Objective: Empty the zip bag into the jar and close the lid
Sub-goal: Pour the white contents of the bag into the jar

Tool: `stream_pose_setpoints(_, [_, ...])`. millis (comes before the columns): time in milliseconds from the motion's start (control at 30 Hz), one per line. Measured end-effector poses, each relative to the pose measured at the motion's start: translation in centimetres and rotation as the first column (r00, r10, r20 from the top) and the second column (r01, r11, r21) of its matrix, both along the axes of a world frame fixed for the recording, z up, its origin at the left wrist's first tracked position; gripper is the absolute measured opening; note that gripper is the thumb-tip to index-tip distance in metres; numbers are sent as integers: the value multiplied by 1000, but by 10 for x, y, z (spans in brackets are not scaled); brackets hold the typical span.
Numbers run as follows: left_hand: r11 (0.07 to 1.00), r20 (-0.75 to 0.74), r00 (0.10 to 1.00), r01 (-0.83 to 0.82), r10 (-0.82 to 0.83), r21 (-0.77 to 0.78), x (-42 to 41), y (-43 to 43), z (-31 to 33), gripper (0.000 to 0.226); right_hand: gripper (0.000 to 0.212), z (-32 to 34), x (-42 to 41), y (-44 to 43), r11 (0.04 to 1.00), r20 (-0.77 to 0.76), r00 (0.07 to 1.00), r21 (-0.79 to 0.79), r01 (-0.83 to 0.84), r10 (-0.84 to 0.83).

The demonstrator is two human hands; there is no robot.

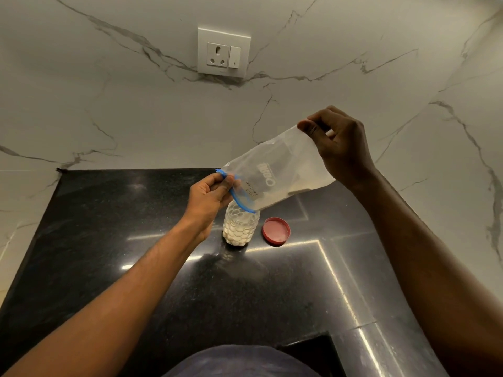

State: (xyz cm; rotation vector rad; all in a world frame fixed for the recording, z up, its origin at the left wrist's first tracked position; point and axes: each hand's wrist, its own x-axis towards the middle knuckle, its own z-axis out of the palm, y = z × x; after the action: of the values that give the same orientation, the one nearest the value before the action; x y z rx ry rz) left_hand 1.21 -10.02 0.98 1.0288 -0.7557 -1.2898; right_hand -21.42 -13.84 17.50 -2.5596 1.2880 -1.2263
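I hold the zip bag (277, 170) tilted in the air, its blue zip mouth (239, 197) pointing down and resting just over the open top of the jar (241, 227). My left hand (209, 194) has its fingers (226, 183) closed narrow on the zip edge at the bag's low end, pinching it right above the jar. My right hand (340, 148) is up higher and farther back, its fingers (307, 126) pinched on the bag's raised bottom corner. A little pale powder sits along the lower side of the bag, below my right fingers. The jar stands upright on the dark bench (109, 240), directly under my left fingers, and holds white powder up to about its shoulder. The red lid (276, 231) lies flat on the bench just beside the jar, on the side toward my right arm, apart from it. Beyond both hands, on the marble wall (81, 104), is a white socket plate (223, 52).
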Motion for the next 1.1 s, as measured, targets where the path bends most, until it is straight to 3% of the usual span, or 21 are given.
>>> stream_pose_setpoints(467, [1000, -4, 1000, -3, 3, 3, 0, -1, -3, 14, 24, -7, 2, -1, 998, 63, 998, 70, 2, -6])
stream_pose_setpoints(700, [999, -21, 999, -24, 24, 30, 0, -3, -10, 20, 17, -27, -18, -2, 948, 235, 972, 312, -58, -18])
stream_pose_setpoints(967, [996, -99, 993, -50, 57, 78, -1, -7, -19, 23, 81, -72, -48, 1, 762, 382, 923, 587, -275, 38])
stream_pose_setpoints(1100, [995, -108, 993, -48, 57, 84, -3, -6, -18, 20, 94, -99, -55, -4, 738, 358, 930, 651, -180, -88])
